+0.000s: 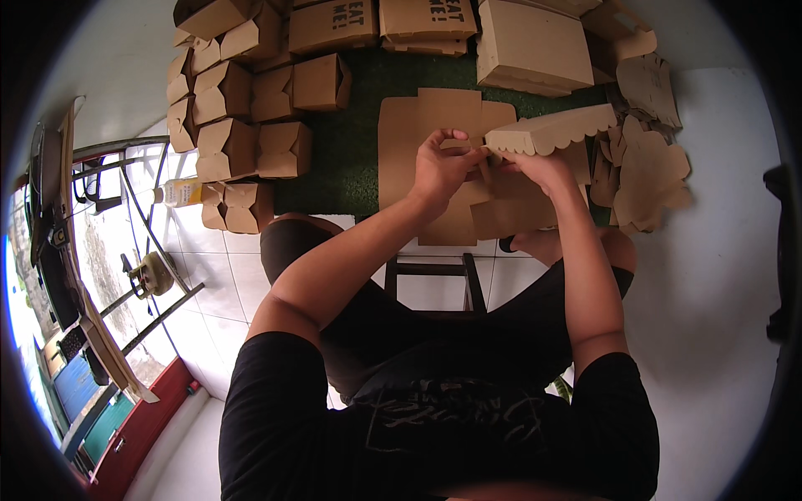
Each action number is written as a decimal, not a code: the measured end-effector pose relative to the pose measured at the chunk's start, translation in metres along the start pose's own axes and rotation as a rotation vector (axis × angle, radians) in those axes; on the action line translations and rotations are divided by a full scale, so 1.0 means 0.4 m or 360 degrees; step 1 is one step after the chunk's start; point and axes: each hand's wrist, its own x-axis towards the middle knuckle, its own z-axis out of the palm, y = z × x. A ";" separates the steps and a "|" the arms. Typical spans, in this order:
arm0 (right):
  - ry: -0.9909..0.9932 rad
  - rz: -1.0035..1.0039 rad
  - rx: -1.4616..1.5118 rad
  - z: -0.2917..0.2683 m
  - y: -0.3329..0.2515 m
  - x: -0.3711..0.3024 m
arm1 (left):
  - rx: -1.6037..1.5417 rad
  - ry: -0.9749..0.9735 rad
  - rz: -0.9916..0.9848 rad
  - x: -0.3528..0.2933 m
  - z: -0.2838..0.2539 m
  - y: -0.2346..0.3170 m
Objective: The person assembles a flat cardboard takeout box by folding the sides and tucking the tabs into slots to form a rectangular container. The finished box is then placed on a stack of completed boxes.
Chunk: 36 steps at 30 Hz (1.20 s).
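Head | left hand (448, 167): curled | right hand (545, 171): touching scalloped carton flap (555, 132)

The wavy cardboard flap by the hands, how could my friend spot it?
Find the green surface, then the flat brown cardboard on it. Over its right side, the wavy cardboard flap slants by the right hand. Unlike the bulky wavy box behind, it's a narrow strip.

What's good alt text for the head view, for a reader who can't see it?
A person's left hand and right hand grip a partly folded cardboard box with a scalloped edge, above flat cardboard on a green surface. Folded brown boxes crowd the left and far side; loose cardboard pieces lie at right.
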 end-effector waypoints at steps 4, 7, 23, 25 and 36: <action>-0.0087 0.0023 -0.0005 -0.001 -0.016 0.004 | -0.0029 0.0007 0.0002 0.002 -0.005 -0.005; -0.0087 -0.0049 0.0033 0.002 -0.018 0.002 | 0.0053 -0.0037 -0.0017 0.006 -0.013 -0.003; -0.0034 -0.0136 0.0018 0.007 -0.035 -0.009 | -0.0157 -0.0015 -0.0014 0.009 -0.015 -0.004; -0.0098 -0.0096 -0.0001 0.002 -0.038 -0.008 | -0.0153 -0.0011 0.0021 0.007 -0.014 -0.007; -0.0030 -0.0212 -0.0130 0.005 0.007 0.013 | -0.0104 0.0023 0.0022 0.003 -0.010 -0.002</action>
